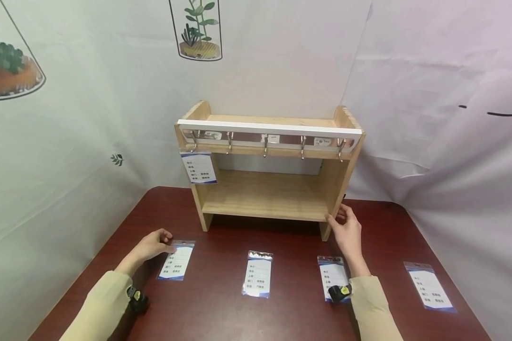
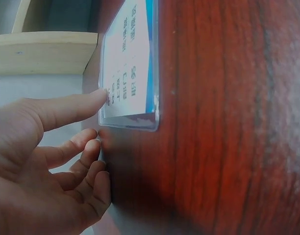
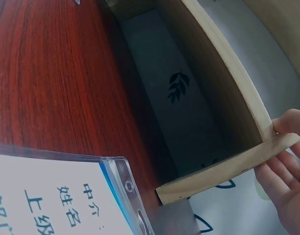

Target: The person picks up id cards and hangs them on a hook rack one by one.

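My left hand (image 1: 150, 246) is at the left badge card (image 1: 177, 261), a white card in a clear sleeve lying on the table. In the left wrist view the thumb (image 2: 74, 108) touches the card's edge, while the other fingers bend loosely beside it. My right hand (image 1: 347, 231) grips the lower right side of a wooden shelf (image 1: 264, 194). Its thumb (image 3: 289, 122) lies on one side of the panel, the fingers on the other. One badge card (image 1: 199, 168) hangs at the leftmost hook of the white hook rail (image 1: 269, 127).
More badge cards lie on the dark red table (image 1: 222, 308): a middle card (image 1: 258, 274), one partly behind the right wrist (image 1: 332, 274), and a far right card (image 1: 429, 286). Several metal hooks (image 1: 265, 144) line the rail. White cloth walls (image 1: 89, 142) surround the table.
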Tool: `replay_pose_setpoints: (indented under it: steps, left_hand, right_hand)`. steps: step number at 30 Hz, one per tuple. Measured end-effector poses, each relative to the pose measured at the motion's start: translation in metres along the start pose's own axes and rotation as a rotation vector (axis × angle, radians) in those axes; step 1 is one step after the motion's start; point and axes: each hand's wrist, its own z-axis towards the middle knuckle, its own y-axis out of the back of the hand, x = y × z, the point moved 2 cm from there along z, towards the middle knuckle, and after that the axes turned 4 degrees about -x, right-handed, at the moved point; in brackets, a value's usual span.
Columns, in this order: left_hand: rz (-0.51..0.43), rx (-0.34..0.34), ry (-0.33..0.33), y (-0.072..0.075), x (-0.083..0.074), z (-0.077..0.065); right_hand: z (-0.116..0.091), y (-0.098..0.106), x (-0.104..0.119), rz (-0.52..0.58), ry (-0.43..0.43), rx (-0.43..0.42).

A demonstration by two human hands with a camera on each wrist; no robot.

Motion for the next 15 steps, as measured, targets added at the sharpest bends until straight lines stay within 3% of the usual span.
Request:
replay_pose_setpoints:
  steps: [15]
  left_hand:
    - [-0.022, 0.026, -0.012, -0.0013, 0.0001, 0.0005]
  right_hand:
    - [0.0011, 0.0008, -0.0011, 0.009, -0.001, 0.014]
